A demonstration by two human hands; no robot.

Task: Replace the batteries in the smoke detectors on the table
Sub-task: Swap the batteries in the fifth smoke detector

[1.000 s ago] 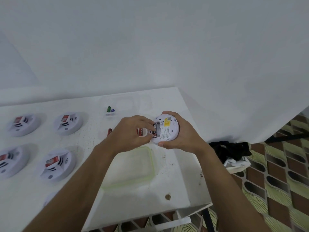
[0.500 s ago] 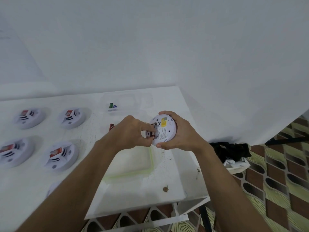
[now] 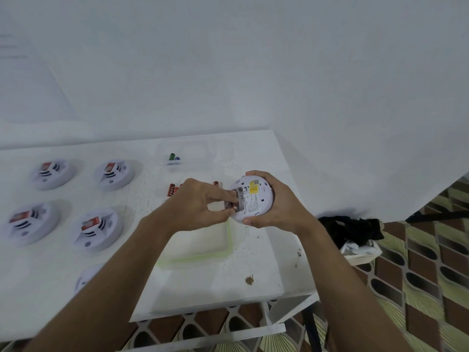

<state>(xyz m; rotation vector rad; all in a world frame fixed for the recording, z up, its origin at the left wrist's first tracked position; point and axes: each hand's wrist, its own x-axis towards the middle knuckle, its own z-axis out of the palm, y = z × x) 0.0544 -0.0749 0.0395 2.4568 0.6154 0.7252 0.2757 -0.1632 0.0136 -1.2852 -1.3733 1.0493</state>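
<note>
Two-handed, cradling the upturned smoke detector in the right hand above the worktop; pinching a battery at its compartment with the left hand; likely needing polarity matched, pressing squarely.

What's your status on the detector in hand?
Right hand grips upturned smoke detector. Left hand pinches battery at its open compartment. No obstruction seen.

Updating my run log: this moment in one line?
right hand: holds smoke detector; left hand: pinches battery in its bay; spare batteries: on table
</note>
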